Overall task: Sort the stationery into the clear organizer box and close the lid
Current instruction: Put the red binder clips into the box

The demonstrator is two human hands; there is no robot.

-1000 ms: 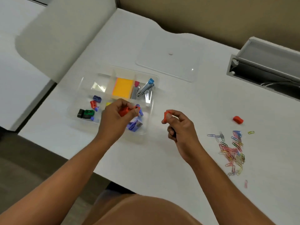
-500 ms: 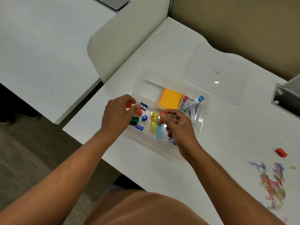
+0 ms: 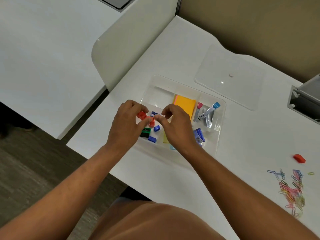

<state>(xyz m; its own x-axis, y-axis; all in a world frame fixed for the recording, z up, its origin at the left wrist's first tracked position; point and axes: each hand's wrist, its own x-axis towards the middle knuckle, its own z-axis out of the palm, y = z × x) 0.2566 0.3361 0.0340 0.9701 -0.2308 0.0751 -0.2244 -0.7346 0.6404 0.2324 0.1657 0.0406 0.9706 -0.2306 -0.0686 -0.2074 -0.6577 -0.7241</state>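
A red sharpener (image 3: 141, 114) sits pinched in the left hand (image 3: 127, 122) above the organizer box (image 3: 218, 135)'s near-left compartment, the right hand (image 3: 174, 123) loosely curled, apparently empty, beside it; crowded fingers might knock it into the wrong section.

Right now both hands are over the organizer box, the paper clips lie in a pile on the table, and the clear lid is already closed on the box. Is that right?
Not quite: the clear lid is not closed on the organizer box; it lies flat on the table beyond it, as the head view shows. The left hand and right hand are over the box, and the paper clips lie piled on the table.
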